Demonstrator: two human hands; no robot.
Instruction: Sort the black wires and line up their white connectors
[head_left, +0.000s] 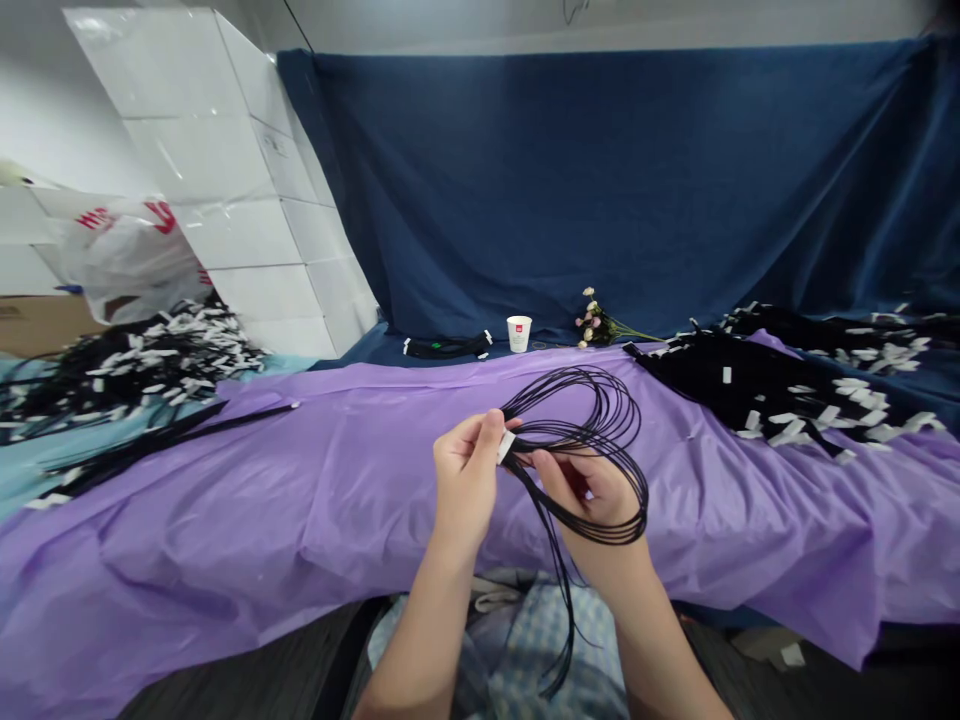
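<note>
A bundle of thin black cords is coiled into loops above the purple cloth, with loose ends hanging down over my lap. My left hand pinches a small white tag on the bundle between thumb and fingers. My right hand is closed on the cords just right of the tag, and the loops pass round that hand and its wrist.
A heap of black cords with white tags lies at the right, another heap at the left near a white plastic bag. A paper cup, a tied cord bundle and small flowers sit at the back by the blue drape.
</note>
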